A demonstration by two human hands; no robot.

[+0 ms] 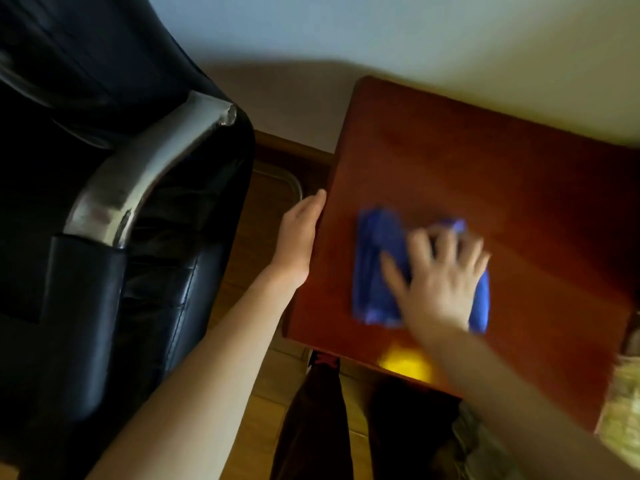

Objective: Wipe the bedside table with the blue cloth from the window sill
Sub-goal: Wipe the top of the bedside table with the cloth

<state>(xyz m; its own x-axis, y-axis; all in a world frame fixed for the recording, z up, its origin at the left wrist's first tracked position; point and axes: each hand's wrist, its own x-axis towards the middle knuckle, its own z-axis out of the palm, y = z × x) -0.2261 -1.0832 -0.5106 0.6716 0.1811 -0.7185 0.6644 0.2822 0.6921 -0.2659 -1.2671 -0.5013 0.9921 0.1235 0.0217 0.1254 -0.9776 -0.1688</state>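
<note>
The bedside table (pixel 485 161) has a reddish-brown wooden top and fills the right half of the view. A crumpled blue cloth (pixel 375 265) lies on its near left part. My right hand (pixel 440 275) presses flat on the cloth with fingers spread, and is blurred by motion. My left hand (pixel 299 237) rests against the table's left edge, fingers straight and together, holding the edge from the side.
A black leather armchair (pixel 104 237) with a chrome armrest stands close on the left. A narrow gap of wooden floor (pixel 256 403) separates it from the table. A pale wall runs behind. Yellowish bedding (pixel 623 403) touches the table's right edge. My dark trouser legs are below.
</note>
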